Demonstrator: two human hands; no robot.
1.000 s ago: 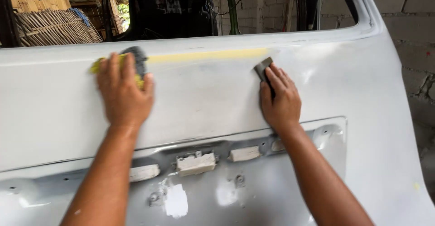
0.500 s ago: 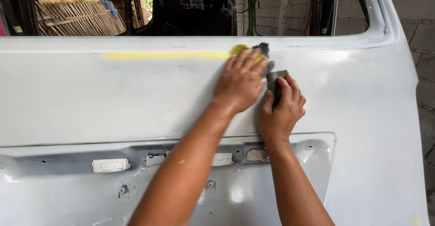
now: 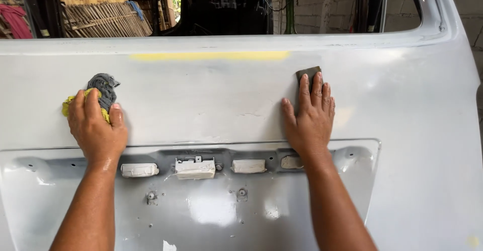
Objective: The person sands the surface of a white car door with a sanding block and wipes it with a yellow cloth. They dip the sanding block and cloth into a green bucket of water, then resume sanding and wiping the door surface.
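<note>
Pressing a small dark grey sanding block (image 3: 308,75) flat under its fingertips, the right hand (image 3: 309,117) lay well right of the left hand (image 3: 96,128), whose grip held a wadded grey-and-yellow cloth (image 3: 95,95) (both against the pale grey primed car tailgate panel (image 3: 211,105)).

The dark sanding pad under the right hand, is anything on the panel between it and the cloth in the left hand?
Nothing visible: only bare grey primed car panel lies between the dark sanding pad under the right hand and the grey-and-yellow cloth under the left hand.
</note>
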